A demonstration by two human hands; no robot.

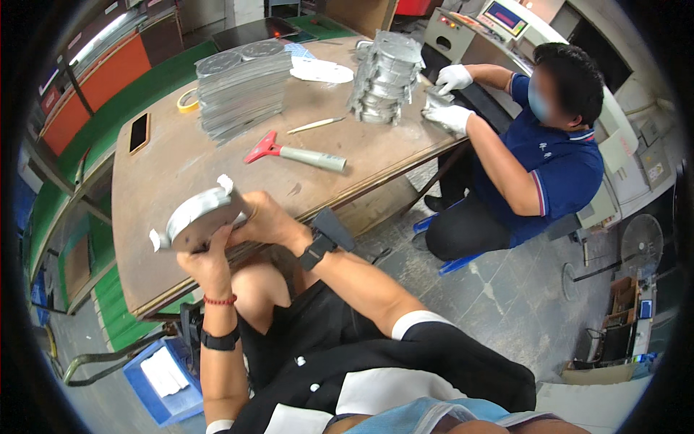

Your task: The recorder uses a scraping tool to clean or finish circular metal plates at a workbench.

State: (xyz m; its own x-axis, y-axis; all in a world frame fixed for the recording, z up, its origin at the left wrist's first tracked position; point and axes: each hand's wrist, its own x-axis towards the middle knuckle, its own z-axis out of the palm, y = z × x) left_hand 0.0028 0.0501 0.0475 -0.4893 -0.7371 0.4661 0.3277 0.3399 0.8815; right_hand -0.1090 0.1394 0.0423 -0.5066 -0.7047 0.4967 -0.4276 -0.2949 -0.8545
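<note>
Over the table's near-left edge, both my hands hold a rounded grey stack of thin pieces (pixel 199 220), wrapped round its side in shiny silvery tape with pale loose ends. My left hand (pixel 205 266) grips its near edge, thumb pressed against the face. My right hand (pixel 266 220) is closed round its right side; some fingers are hidden behind it. Beyond them on the table lie a scraper with red head and grey handle (pixel 311 156) and a slim pale pen-like tool (pixel 316 125).
A tall stack of grey sheets (pixel 242 98) stands far left, near a yellow tape roll (pixel 189 101) and a phone (pixel 139 134). Taped bundles (pixel 387 79) are piled far right. A seated co-worker's white-gloved hands (pixel 450 119) hold a grey piece. A blue bin (pixel 163 387) sits lower left.
</note>
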